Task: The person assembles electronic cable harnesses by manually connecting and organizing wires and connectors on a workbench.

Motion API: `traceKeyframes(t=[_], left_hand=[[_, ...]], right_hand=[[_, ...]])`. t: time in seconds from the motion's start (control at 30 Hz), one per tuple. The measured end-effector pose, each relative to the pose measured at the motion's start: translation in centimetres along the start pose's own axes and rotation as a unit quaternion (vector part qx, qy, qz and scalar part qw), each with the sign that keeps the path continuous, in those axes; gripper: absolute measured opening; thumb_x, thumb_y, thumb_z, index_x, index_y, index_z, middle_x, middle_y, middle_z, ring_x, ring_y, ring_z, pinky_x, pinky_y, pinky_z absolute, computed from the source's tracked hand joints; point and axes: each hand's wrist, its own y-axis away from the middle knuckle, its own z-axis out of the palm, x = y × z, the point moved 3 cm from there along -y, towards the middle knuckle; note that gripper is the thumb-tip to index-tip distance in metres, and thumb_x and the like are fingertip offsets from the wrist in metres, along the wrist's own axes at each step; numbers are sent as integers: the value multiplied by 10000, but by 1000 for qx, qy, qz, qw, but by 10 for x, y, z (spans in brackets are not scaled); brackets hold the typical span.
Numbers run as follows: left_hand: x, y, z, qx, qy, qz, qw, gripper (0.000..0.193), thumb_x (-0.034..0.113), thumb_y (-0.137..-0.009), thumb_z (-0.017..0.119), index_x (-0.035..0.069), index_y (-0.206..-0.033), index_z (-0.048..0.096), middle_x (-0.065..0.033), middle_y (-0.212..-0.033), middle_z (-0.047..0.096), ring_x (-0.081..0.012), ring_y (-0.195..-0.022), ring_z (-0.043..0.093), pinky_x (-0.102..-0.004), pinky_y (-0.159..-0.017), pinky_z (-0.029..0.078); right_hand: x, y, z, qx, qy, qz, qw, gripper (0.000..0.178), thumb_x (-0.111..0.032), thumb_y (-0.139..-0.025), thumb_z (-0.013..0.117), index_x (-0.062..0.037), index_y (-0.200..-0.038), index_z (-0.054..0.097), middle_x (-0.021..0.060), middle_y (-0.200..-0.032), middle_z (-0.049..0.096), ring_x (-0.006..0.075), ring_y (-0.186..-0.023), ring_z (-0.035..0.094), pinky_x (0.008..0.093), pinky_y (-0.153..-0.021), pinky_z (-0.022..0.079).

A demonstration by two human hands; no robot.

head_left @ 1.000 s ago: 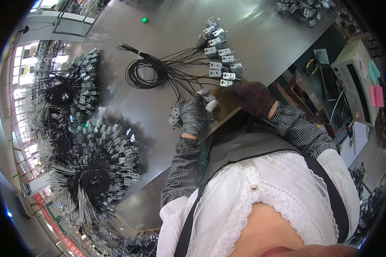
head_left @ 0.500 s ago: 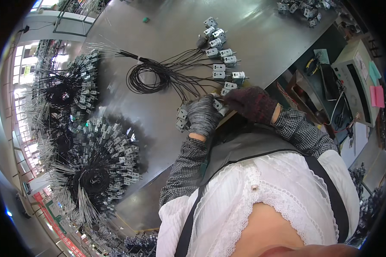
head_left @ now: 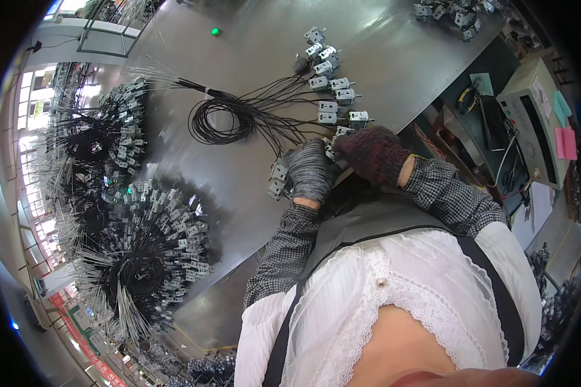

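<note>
My left hand (head_left: 308, 171), in a striped grey knit glove, is closed at the table's near edge. My right hand (head_left: 372, 155), in a dark red and black glove, meets it there with bent fingers. Between them shows part of a small silver motor (head_left: 330, 152), which both hands grip; the fingers cover most of it. More such motors (head_left: 327, 112) stand in a curved row beyond my hands, and a few (head_left: 277, 180) lie beside my left hand. Their black wires run left into a coiled bundle (head_left: 221, 119), tied near its pale, stripped-looking ends.
Heaps of wired motors (head_left: 187, 235) cover the table's left side. Loose motors (head_left: 465, 19) lie at the far right. A small green thing (head_left: 215, 31) is at the back. Beside the metal table (head_left: 258, 58), a beige machine (head_left: 529, 122) stands at right with pliers (head_left: 466, 97) near it.
My left hand has shifted slightly right and in toward the right hand. The motor between them is more covered now. My right hand has moved a little left.
</note>
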Motion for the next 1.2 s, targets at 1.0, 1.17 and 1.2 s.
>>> traceKeyframes(t=[1.0, 1.17, 1.2], left_hand=[[-88, 41, -31, 294, 485, 39, 822, 531, 50, -909, 766, 3, -1402, 573, -122, -1284, 659, -198, -1168, 641, -351, -1010, 545], [-29, 28, -36, 310, 609, 36, 729, 566, 67, -944, 707, 11, -1469, 504, -111, -1343, 598, -157, -1056, 622, -328, -922, 551], [-23, 25, -29, 315, 562, 58, 763, 588, 68, -944, 711, 21, -1488, 494, -106, -1359, 592, -163, -1077, 619, -327, -933, 547]], right_hand=[[24, 13, 44, -75, -382, 20, 921, 343, -317, -1030, 635, -84, -1268, 715, 154, -1173, 735, 302, -1100, 707, 409, -995, 544], [18, 17, 29, 4, -249, 52, 967, 327, -284, -1014, 638, -81, -1258, 716, 177, -1167, 740, 355, -1087, 714, 433, -961, 562], [21, 16, 30, 3, -249, 51, 967, 327, -284, -1014, 638, -81, -1258, 716, 177, -1167, 740, 355, -1087, 714, 433, -961, 562]])
